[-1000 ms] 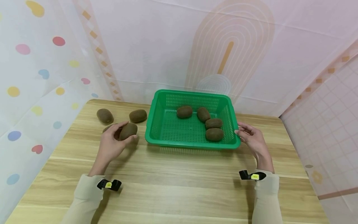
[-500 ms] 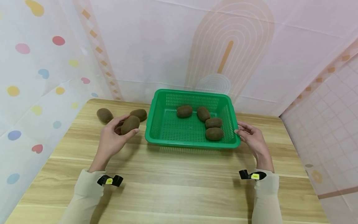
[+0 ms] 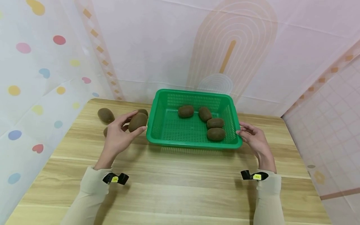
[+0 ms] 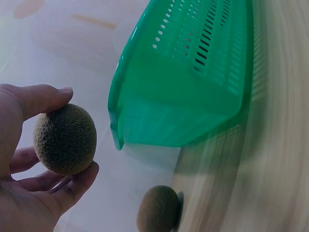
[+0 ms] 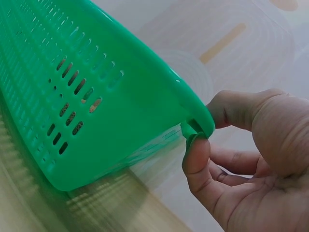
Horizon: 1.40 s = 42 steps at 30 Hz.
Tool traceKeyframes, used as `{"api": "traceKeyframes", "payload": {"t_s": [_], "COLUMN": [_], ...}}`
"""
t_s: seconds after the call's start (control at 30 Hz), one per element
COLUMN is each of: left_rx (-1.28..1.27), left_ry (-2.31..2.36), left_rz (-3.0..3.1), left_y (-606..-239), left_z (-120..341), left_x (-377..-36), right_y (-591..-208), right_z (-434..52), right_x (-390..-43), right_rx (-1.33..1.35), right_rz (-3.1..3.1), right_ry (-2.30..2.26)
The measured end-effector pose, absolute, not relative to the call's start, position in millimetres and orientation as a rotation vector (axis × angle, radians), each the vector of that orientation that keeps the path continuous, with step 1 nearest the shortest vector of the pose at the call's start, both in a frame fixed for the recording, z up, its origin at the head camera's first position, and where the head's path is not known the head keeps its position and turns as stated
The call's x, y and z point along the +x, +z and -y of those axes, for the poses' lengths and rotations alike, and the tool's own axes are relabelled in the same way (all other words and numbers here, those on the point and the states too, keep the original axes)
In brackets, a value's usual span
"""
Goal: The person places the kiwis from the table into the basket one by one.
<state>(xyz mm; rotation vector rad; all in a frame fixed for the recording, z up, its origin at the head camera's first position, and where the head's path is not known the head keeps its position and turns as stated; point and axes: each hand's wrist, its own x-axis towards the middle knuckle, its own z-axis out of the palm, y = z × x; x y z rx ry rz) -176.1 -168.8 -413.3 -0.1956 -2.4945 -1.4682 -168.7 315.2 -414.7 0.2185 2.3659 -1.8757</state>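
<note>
Over there above the table (image 3: 180, 193), the left hand (image 3: 119, 137) pinches a kiwi (image 3: 138, 122) just outside the green basket (image 3: 194, 144), whose left rim (image 3: 152, 117) stands between it and four kiwis (image 3: 215, 123) inside, while three loose kiwis (image 3: 106, 116), two partly hidden, lie near that hand and the right hand (image 3: 254, 137) pinches the opposite rim.

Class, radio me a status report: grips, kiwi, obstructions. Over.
Left grip: holding kiwi, outside basket. Right grip: pinching basket's right rim. Possibly in the way: left rim.

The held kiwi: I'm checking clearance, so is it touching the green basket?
Apart. The left wrist view shows pale backdrop between the kiwi, gripped in the left hand, and the green basket.
</note>
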Motion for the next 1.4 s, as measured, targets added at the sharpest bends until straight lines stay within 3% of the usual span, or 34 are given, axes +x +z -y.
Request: {"api": "traceKeyframes", "payload": {"t_s": [0.6, 1.4], "left_rx": [-0.431, -0.618], "left_ry": [-1.517, -1.401], "left_rz": [2.424, 2.51], "left_y": [-398.7, -405.8], "left_z": [145.1, 110.6], "left_x": [-183.9, -192.6], "right_y": [-417.0, -417.1], "right_z": [-317.1, -314.1], "right_x": [-166.6, -168.7], "right_rx": [0.239, 0.223], "right_rz": [-2.373, -2.3], "right_ry": [-1.872, -1.964]}}
